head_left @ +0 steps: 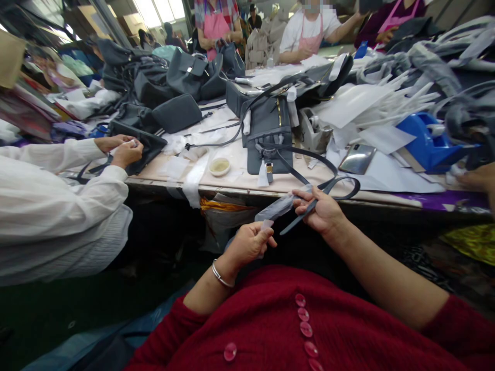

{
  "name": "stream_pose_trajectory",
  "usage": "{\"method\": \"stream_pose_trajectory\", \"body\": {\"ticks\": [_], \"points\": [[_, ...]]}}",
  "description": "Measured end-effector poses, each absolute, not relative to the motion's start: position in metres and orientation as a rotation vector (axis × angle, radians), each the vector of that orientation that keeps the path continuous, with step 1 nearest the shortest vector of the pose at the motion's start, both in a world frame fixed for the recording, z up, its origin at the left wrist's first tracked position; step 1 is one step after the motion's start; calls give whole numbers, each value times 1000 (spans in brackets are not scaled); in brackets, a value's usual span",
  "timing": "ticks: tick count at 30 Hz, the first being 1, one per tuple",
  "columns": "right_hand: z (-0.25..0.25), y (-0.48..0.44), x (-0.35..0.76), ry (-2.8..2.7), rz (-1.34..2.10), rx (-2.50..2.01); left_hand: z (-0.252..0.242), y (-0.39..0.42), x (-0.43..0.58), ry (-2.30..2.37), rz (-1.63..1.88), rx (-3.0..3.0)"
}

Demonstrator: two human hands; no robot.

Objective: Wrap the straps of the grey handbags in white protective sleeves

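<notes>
My left grip [255, 241] is pinched shut at the near end of a translucent plastic wrap [276, 207]; my right grip [322, 211] is curled closed on a dark grey strap [296, 221] and the wrap's far end. Whether strap runs inside the wrap, I cannot tell. Both hands are on my side of the desk [236, 179], the right by its front edge, the left farther back over the dark space below.

The strap loops across that edge beside the dark grey backpack [266, 123], which lies on the desk with its flap end close to the rim. Left of it, near the edge, sits a small round dish [219, 174]. On the right, a phone [358, 158] and a blue tape dispenser [421, 135] crowd the surface. My left side has open room before the co-worker's white sleeve [102, 190].
</notes>
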State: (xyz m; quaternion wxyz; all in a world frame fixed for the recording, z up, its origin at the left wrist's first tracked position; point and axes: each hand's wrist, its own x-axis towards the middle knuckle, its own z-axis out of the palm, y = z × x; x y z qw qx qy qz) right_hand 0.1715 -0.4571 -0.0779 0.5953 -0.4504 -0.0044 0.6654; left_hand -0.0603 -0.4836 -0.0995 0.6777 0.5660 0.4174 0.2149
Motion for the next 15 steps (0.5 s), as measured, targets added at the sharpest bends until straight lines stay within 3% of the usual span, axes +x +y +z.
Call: {"method": "stream_pose_trajectory", "body": {"ticks": [6, 15], "points": [[-77, -457, 173, 6, 1535, -1022, -98, -490, -56, 848, 502, 1383], [-79, -455, 179, -9, 1514, -1008, -98, -492, -49, 878, 519, 1051]]}}
